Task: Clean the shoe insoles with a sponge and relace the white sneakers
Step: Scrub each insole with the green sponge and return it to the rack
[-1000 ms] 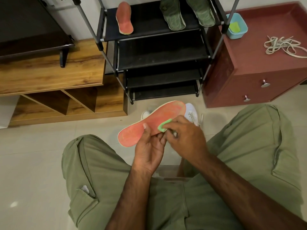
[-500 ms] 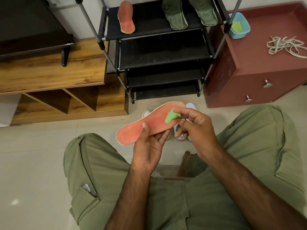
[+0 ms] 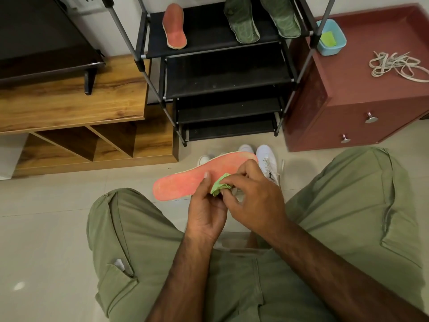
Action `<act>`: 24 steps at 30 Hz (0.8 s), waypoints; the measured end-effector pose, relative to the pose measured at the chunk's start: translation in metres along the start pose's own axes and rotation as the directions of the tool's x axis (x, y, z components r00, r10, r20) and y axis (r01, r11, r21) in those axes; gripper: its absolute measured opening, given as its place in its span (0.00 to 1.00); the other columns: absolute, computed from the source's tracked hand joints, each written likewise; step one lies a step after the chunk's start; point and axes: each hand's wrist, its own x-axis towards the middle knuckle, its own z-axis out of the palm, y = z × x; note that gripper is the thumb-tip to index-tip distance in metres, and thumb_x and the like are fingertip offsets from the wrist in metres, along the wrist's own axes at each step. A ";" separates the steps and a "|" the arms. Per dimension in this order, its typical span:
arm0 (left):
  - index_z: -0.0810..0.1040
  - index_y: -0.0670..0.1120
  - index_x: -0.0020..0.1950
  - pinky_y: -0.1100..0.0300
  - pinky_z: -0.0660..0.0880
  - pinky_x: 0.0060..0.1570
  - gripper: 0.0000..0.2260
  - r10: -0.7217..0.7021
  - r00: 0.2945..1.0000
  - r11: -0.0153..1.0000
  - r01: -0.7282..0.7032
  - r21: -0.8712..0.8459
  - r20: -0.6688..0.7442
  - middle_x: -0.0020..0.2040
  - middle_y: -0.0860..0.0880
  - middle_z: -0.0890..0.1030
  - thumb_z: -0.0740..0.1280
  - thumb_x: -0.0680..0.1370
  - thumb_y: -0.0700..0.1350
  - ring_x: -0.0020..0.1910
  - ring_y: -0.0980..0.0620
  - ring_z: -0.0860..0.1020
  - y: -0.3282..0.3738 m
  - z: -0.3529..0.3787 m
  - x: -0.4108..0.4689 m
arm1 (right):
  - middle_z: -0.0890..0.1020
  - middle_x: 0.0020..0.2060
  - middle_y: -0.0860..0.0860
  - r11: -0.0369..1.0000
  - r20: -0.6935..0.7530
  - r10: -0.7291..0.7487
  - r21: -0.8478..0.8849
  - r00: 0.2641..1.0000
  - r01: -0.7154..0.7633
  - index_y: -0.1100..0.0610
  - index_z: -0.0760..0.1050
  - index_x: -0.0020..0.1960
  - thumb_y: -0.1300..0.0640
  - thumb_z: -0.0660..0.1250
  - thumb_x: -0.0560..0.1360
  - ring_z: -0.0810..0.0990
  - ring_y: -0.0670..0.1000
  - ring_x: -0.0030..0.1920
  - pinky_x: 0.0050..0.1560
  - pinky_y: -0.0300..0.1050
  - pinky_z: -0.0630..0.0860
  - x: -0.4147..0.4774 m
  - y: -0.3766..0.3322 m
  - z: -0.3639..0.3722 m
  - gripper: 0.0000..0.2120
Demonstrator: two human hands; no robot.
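Nearest, over the lap, the left hand point(image 3: 206, 205) grips the orange insole point(image 3: 185, 182) from below, with its thumb laid on the top face. The right hand point(image 3: 253, 196) pinches a crumpled green sponge point(image 3: 219, 187) and presses it on the insole's middle, so the wiping step is in hand. Next, I judge, the sponge needs strokes toward both ends. Just beyond, the white sneakers point(image 3: 267, 161) stand on the floor. Farther off, the shoe rack point(image 3: 209, 31) carries 1 more orange insole point(image 3: 174, 26) and 2 green insoles point(image 3: 241, 22). At far right, the laces point(image 3: 394, 66) lie on the maroon cabinet point(image 3: 371, 94).
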 end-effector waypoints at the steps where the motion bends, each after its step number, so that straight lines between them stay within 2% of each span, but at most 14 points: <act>1: 0.65 0.34 0.78 0.46 0.69 0.74 0.30 0.006 1.000 1.000 -0.006 0.010 0.006 0.74 0.33 0.71 0.68 0.83 0.49 0.73 0.37 0.73 -0.001 -0.002 0.002 | 0.74 0.46 0.45 0.999 -0.022 -0.029 -0.039 0.999 0.028 0.48 0.84 0.48 0.51 0.74 0.71 0.75 0.45 0.41 0.32 0.47 0.78 0.001 0.001 -0.001 0.06; 3: 0.64 0.35 0.79 0.44 0.72 0.72 0.31 0.034 0.999 0.999 -0.034 0.034 0.026 0.75 0.32 0.70 0.68 0.83 0.51 0.73 0.36 0.72 0.000 -0.002 0.004 | 0.77 0.49 0.46 0.997 -0.082 -0.051 -0.063 0.995 0.046 0.50 0.84 0.47 0.54 0.75 0.71 0.77 0.45 0.43 0.32 0.45 0.78 0.004 0.004 -0.005 0.05; 5: 0.64 0.36 0.79 0.44 0.76 0.67 0.29 0.046 0.998 0.997 -0.048 0.059 0.034 0.74 0.32 0.71 0.66 0.84 0.51 0.70 0.37 0.75 0.000 0.000 0.003 | 0.80 0.50 0.46 0.999 -0.167 -0.040 -0.038 0.985 0.034 0.51 0.85 0.49 0.56 0.74 0.72 0.80 0.45 0.44 0.34 0.44 0.79 0.007 0.007 -0.010 0.06; 7: 0.67 0.36 0.77 0.43 0.76 0.66 0.26 0.035 0.998 0.995 -0.039 0.089 0.052 0.72 0.32 0.74 0.64 0.85 0.51 0.69 0.37 0.76 -0.001 0.003 0.000 | 0.82 0.51 0.46 0.998 -0.217 -0.057 -0.039 0.974 0.050 0.52 0.85 0.51 0.57 0.74 0.73 0.81 0.45 0.43 0.35 0.43 0.79 0.009 0.008 -0.012 0.07; 10: 0.76 0.37 0.67 0.50 0.81 0.56 0.19 0.000 0.999 0.994 -0.005 0.108 0.048 0.58 0.38 0.82 0.62 0.85 0.51 0.57 0.44 0.82 -0.002 0.008 -0.004 | 0.83 0.49 0.46 0.983 -0.125 -0.145 -0.135 0.982 0.128 0.51 0.84 0.52 0.56 0.69 0.75 0.82 0.49 0.40 0.34 0.45 0.78 0.003 0.006 -0.003 0.08; 11: 0.76 0.37 0.67 0.51 0.81 0.57 0.20 -0.015 0.998 0.995 0.009 0.104 0.053 0.57 0.39 0.82 0.62 0.85 0.52 0.57 0.45 0.82 -0.003 0.008 -0.005 | 0.82 0.48 0.46 0.970 -0.063 -0.178 -0.177 0.982 0.164 0.50 0.84 0.53 0.55 0.67 0.76 0.82 0.50 0.38 0.33 0.46 0.77 0.000 0.006 0.002 0.09; 13: 0.70 0.35 0.74 0.50 0.79 0.63 0.26 -0.035 0.998 0.995 0.030 0.098 0.045 0.60 0.38 0.81 0.63 0.85 0.53 0.61 0.43 0.80 -0.003 0.007 -0.004 | 0.81 0.47 0.47 0.952 0.039 -0.204 -0.225 0.978 0.208 0.51 0.83 0.54 0.53 0.62 0.77 0.81 0.51 0.35 0.29 0.45 0.75 -0.004 0.008 0.008 0.11; 15: 0.65 0.33 0.78 0.49 0.76 0.68 0.30 -0.036 0.999 0.995 0.034 0.093 0.027 0.63 0.38 0.80 0.64 0.84 0.54 0.64 0.42 0.78 -0.004 0.003 -0.002 | 0.80 0.45 0.47 0.946 0.086 -0.203 -0.240 0.975 0.218 0.50 0.83 0.53 0.52 0.61 0.77 0.80 0.51 0.33 0.27 0.44 0.74 -0.004 0.009 0.010 0.12; 18: 0.64 0.34 0.79 0.45 0.71 0.73 0.29 -0.022 0.999 0.997 0.020 0.079 0.026 0.71 0.34 0.75 0.62 0.85 0.54 0.71 0.39 0.74 -0.005 0.000 0.001 | 0.80 0.45 0.46 0.932 0.088 -0.182 -0.302 0.979 0.200 0.49 0.84 0.50 0.51 0.61 0.74 0.79 0.51 0.31 0.29 0.44 0.74 0.000 0.015 0.007 0.13; 22: 0.63 0.37 0.79 0.44 0.71 0.72 0.28 0.018 0.999 0.999 -0.020 0.041 0.040 0.73 0.32 0.72 0.62 0.85 0.52 0.73 0.36 0.73 -0.004 0.000 0.004 | 0.81 0.48 0.46 0.951 0.033 -0.028 -0.305 0.999 0.037 0.49 0.84 0.53 0.51 0.63 0.74 0.81 0.54 0.34 0.30 0.47 0.77 0.005 0.031 0.002 0.14; 24: 0.64 0.36 0.79 0.45 0.72 0.71 0.29 -0.006 0.999 0.999 0.004 0.045 0.033 0.73 0.34 0.73 0.63 0.85 0.53 0.72 0.38 0.74 -0.007 0.001 0.003 | 0.81 0.47 0.46 0.962 0.077 -0.087 -0.254 0.993 0.104 0.50 0.84 0.53 0.50 0.61 0.75 0.81 0.52 0.33 0.30 0.47 0.77 0.000 0.022 0.006 0.15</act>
